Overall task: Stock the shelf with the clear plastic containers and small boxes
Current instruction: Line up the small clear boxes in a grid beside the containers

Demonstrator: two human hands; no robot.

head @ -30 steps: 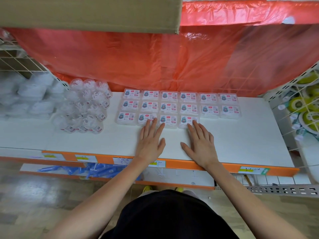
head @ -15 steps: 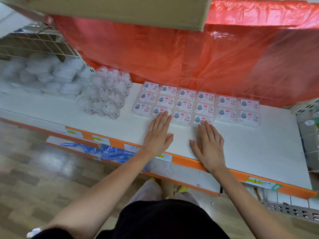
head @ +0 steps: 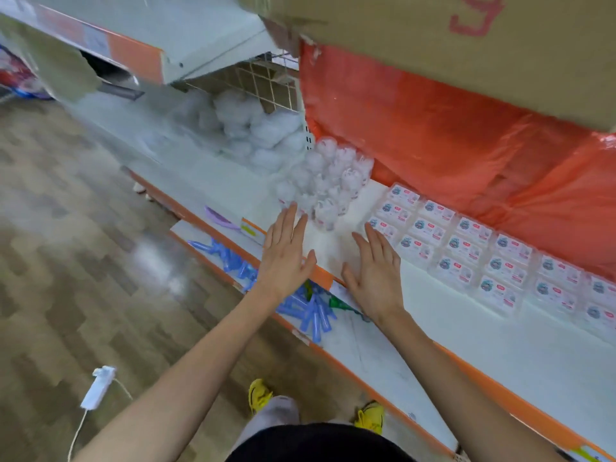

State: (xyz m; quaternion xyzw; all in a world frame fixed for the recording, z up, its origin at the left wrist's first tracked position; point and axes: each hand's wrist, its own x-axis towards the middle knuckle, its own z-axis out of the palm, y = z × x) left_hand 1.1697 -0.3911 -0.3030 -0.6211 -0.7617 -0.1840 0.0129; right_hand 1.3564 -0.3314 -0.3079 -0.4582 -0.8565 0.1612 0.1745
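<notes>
Small clear boxes with printed labels (head: 466, 248) lie in neat rows on the white shelf (head: 483, 345), in front of a red plastic sheet. To their left stands a cluster of round clear plastic containers (head: 328, 185). My left hand (head: 283, 255) is flat with straight fingers over the shelf's front edge, its fingertips near the round containers. My right hand (head: 375, 271) is also flat with spread fingers, and its fingertips reach the nearest small box. Neither hand holds anything. The picture is blurred by motion.
A brown cardboard box (head: 466, 45) sits above the red sheet (head: 466, 145). White fluffy packs (head: 246, 128) fill the shelf section at left. Blue items (head: 300, 305) lie on the lower shelf. A white device on a cord (head: 98, 388) lies on the wooden floor.
The view has swung left and tilted. Both hands have slid left along the shelf, away from the middle of the front row of boxes and toward the round containers.
</notes>
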